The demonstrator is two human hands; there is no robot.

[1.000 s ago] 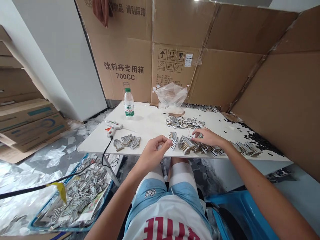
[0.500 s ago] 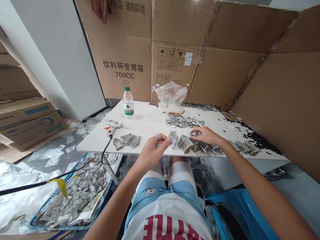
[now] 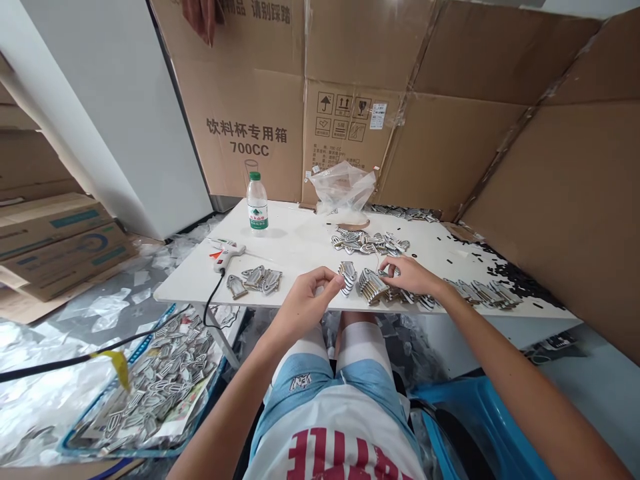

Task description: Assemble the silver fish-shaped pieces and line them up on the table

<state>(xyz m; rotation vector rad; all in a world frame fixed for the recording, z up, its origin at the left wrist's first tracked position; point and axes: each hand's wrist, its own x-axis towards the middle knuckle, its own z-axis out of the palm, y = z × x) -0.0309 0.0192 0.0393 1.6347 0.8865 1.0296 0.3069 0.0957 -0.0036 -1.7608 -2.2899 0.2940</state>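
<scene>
My left hand (image 3: 316, 291) is closed at the table's front edge, thumb and fingers pinching a small fanned stack of flat grey-and-white cutouts (image 3: 347, 277) with brown edges. Just right of that stack, a leaning row of similar cutouts (image 3: 371, 287) lies along the front edge. My right hand (image 3: 407, 273) is over this row, its fingers bent and drawn together at the tops of the pieces. Whatever lies between those fingertips is too small and partly hidden to make out. Behind both hands sits a loose heap of cutouts (image 3: 370, 242).
On the white table (image 3: 295, 240) stand a water bottle (image 3: 257, 207) and a glue gun (image 3: 226, 257), near a small pile of cutouts (image 3: 260, 279). A plastic bag (image 3: 344, 190) sits at the back. Small black pieces (image 3: 520, 277) scatter rightward. A blue basket (image 3: 120, 453) of cutouts stands lower left.
My right hand has shifted very slightly left over the row. The left hand keeps its pinch on the small stack, almost unmoved.
</scene>
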